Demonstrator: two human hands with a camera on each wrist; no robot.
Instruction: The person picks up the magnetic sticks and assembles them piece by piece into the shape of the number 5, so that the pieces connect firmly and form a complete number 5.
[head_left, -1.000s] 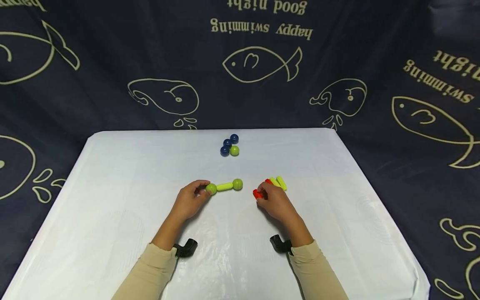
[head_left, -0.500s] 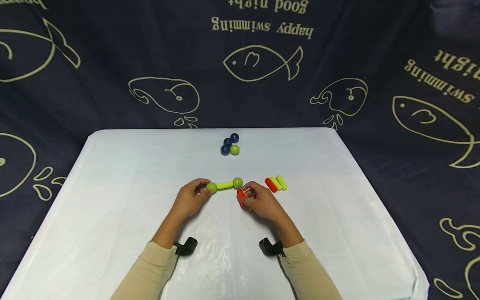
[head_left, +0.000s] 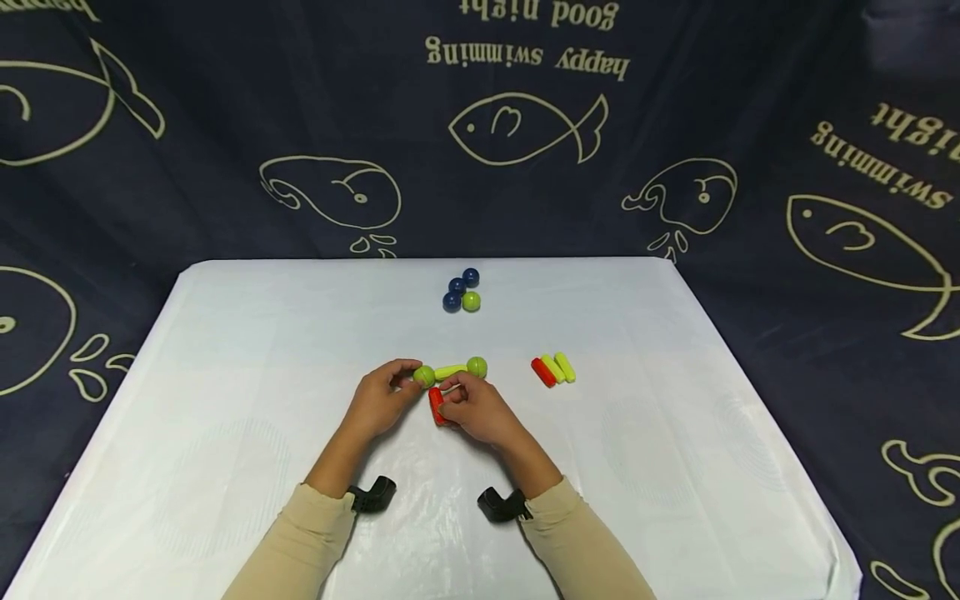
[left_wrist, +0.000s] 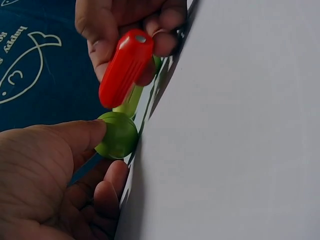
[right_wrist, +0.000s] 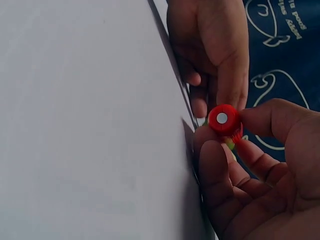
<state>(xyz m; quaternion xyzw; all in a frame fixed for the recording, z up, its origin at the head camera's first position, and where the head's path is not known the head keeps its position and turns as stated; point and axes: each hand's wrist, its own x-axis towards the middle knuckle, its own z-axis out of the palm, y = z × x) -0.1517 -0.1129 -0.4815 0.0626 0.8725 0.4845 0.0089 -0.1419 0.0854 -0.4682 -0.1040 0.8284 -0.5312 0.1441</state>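
My left hand (head_left: 381, 403) pinches a green ball (left_wrist: 118, 135) between thumb and fingers. That ball forms the left end of a piece made of a yellow-green rod (head_left: 450, 371) with a second green ball (head_left: 477, 367) at its right end. Between thumb and fingertips, my right hand (head_left: 483, 412) holds a red magnetic rod (left_wrist: 126, 68) just in front of this piece, near the left ball. A round silvery spot shows on the red rod's end in the right wrist view. In the left wrist view, the red rod partly covers the yellow-green one.
Several dark blue balls (head_left: 452, 302) and a loose green ball (head_left: 471, 301) sit at the back of the white table (head_left: 300, 325). To the right, another red rod (head_left: 543, 372) lies beside two yellow-green rods (head_left: 558, 367). A dark printed cloth (head_left: 525, 200) hangs behind.
My right hand has carried the red rod leftward from the rod group to the front of the joined piece. The left hand has stayed on its green ball.
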